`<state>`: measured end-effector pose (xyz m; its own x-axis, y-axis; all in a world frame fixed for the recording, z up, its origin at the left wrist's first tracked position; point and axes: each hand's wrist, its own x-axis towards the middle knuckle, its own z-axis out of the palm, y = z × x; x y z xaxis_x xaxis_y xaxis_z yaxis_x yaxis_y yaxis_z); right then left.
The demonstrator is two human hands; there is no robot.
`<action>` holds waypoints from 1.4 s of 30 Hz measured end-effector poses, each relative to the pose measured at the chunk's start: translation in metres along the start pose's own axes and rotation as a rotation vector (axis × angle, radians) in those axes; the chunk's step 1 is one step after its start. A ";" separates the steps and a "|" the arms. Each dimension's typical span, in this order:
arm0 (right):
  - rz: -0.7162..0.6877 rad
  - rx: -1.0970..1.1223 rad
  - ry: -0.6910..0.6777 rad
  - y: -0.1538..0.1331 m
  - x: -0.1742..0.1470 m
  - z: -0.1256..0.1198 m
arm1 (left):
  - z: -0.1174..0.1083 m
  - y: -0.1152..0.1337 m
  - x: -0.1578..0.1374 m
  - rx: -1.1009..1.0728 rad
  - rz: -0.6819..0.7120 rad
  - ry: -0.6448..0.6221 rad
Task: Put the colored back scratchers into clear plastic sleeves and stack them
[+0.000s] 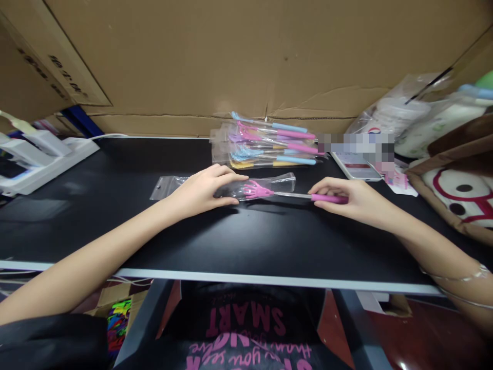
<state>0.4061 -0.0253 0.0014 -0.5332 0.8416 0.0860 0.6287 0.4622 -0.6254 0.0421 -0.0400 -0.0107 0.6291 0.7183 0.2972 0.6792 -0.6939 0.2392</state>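
A pink back scratcher (291, 195) with a hand-shaped head and a thin metal shaft lies sideways low over the black table. My right hand (352, 201) grips its pink handle, thumb below and fingers above. Its head overlaps a clear plastic bag (283, 182); whether it is inside the bag or on top, I cannot tell. On the bag's left part rests my left hand (206, 192), with thumb and index finger stretched out and apart, pointing toward the scratcher's head. Part of the bag is hidden beneath that hand.
Behind the hands lies a pile of bagged back scratchers (269, 146) in several colours. A phone (356, 163) sits to their right, near a bagged cup (400, 113) and a brown bag (458, 154). A white power strip (61, 162) stands at left; cardboard (231, 56) forms the back wall.
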 end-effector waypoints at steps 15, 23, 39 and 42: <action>-0.068 -0.162 0.035 -0.006 0.000 0.013 | 0.014 0.022 0.004 0.159 0.101 0.017; -0.033 -0.174 0.083 -0.003 -0.003 0.009 | -0.006 0.011 -0.001 0.303 0.031 0.001; -0.099 -0.108 0.080 -0.006 -0.003 0.013 | -0.007 0.009 -0.004 0.151 0.086 0.088; -0.121 -0.069 0.060 -0.004 -0.002 0.014 | -0.004 0.010 -0.003 0.177 0.134 0.136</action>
<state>0.3963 -0.0327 -0.0068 -0.5740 0.7927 0.2053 0.6002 0.5778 -0.5532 0.0452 -0.0491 -0.0058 0.6690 0.5990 0.4400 0.6567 -0.7536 0.0274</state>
